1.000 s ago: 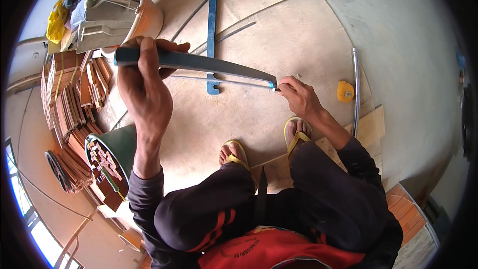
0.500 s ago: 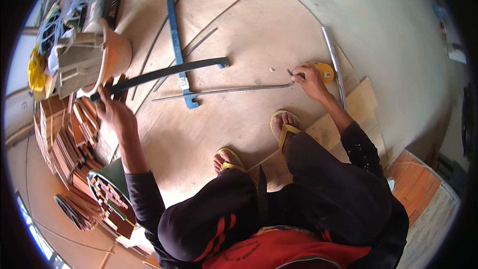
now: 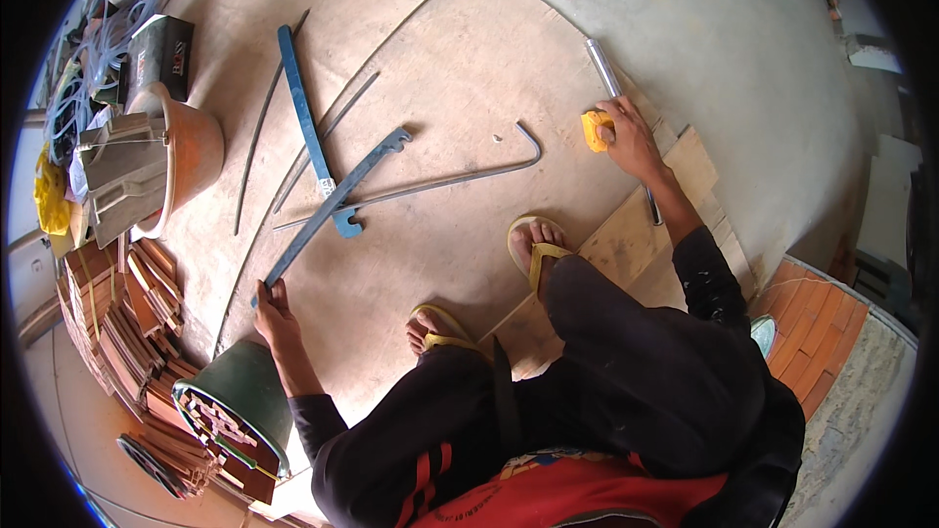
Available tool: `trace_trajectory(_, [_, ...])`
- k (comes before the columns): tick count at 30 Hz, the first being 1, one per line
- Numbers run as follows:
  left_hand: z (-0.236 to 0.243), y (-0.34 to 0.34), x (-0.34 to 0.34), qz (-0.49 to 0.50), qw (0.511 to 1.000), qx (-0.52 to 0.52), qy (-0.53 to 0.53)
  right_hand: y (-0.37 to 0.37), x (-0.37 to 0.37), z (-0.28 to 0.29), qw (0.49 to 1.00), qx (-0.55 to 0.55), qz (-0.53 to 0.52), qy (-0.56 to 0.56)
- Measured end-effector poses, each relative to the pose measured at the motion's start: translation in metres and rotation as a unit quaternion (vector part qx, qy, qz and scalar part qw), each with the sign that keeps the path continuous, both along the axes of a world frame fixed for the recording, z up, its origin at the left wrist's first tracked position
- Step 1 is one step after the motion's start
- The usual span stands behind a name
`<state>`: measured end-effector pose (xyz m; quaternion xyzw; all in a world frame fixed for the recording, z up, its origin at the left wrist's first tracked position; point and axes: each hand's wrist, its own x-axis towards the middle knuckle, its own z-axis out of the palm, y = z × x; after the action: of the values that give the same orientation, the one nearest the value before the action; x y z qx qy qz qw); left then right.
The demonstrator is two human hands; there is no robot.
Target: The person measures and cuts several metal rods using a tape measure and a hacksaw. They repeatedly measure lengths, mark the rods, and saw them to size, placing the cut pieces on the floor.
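My left hand [image 3: 280,321] is closed on the near end of a blue flat steel bending wrench [image 3: 328,211] with a notched hook at its far end. This wrench slants over a thin steel rod [image 3: 440,185], which lies on the board with its right end bent up into a hook. A second blue bending wrench [image 3: 305,112] lies beyond it, its notched jaw beside the rod. At the right, my right hand [image 3: 631,142] grips a yellow tape measure [image 3: 593,133] next to a shiny metal tube [image 3: 603,68]. My right forearm hides part of that tube.
Thin rods [image 3: 256,142] lie on the plywood sheet [image 3: 411,29]. At the left stand an orange bucket [image 3: 196,152], a black box [image 3: 161,54] and stacked reddish strips [image 3: 122,308]. A green bucket [image 3: 256,376] of offcuts is near my left forearm. Wood planks [image 3: 626,249] lie right.
My right hand has let go of the rod's bent end and picked up the tape measure. My left hand has come nearer to me, swinging the held wrench to a steeper slant.
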<state>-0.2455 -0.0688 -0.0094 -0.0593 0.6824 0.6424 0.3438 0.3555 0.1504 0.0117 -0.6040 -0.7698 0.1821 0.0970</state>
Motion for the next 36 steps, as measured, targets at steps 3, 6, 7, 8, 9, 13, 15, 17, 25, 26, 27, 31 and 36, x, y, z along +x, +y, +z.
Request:
trace_trajectory(3, [-0.02,-0.023,0.005,0.022,0.997,-0.039,-0.063,-0.002,-0.007,-0.002,1.0,-0.025,-0.003,-0.012])
trace_trajectory(6, [-0.012,-0.029,0.034,0.007,0.993,-0.099,-0.064,-0.005,-0.014,0.0,0.998,-0.027,-0.013,-0.049])
trace_trajectory(7, [-0.006,-0.028,0.041,-0.002,0.992,-0.112,-0.055,-0.006,-0.016,0.0,0.997,-0.031,-0.009,-0.075])
trace_trajectory(8, [-0.003,-0.027,0.043,-0.017,0.991,-0.119,-0.053,-0.007,-0.017,0.001,0.994,-0.035,-0.006,-0.102])
trace_trajectory(9, [-0.001,-0.025,0.045,-0.031,0.99,-0.125,-0.051,-0.007,-0.013,-0.002,0.993,-0.041,-0.011,-0.112])
trace_trajectory(13, [-0.007,-0.032,0.037,-0.063,0.985,-0.133,-0.088,-0.008,-0.013,-0.007,0.995,-0.052,-0.01,-0.088])
trace_trajectory(15, [-0.007,-0.036,0.036,-0.077,0.982,-0.141,-0.098,-0.016,-0.024,-0.001,0.996,-0.073,-0.03,-0.033])
trace_trajectory(17, [0.002,-0.033,0.05,-0.096,0.976,-0.184,-0.072,-0.029,-0.043,0.009,0.99,-0.113,-0.08,0.036])
trace_trajectory(25, [0.068,0.04,0.226,-0.559,0.824,0.003,-0.096,-0.094,-0.159,0.035,0.938,-0.226,0.096,0.244])
trace_trajectory(26, [0.068,0.041,0.239,-0.569,0.81,0.024,-0.141,-0.101,-0.168,0.04,0.937,-0.213,0.111,0.253])
trace_trajectory(27, [0.07,0.042,0.243,-0.589,0.804,0.017,-0.079,-0.105,-0.177,0.041,0.931,-0.217,0.146,0.256])
trace_trajectory(31, [0.061,0.033,0.235,-0.582,0.809,-0.015,-0.084,-0.11,-0.175,0.042,0.887,-0.312,0.178,0.289])
trace_trajectory(36, [0.062,0.023,0.238,-0.59,0.787,-0.043,-0.177,-0.101,-0.146,0.021,0.859,-0.364,0.089,0.349])
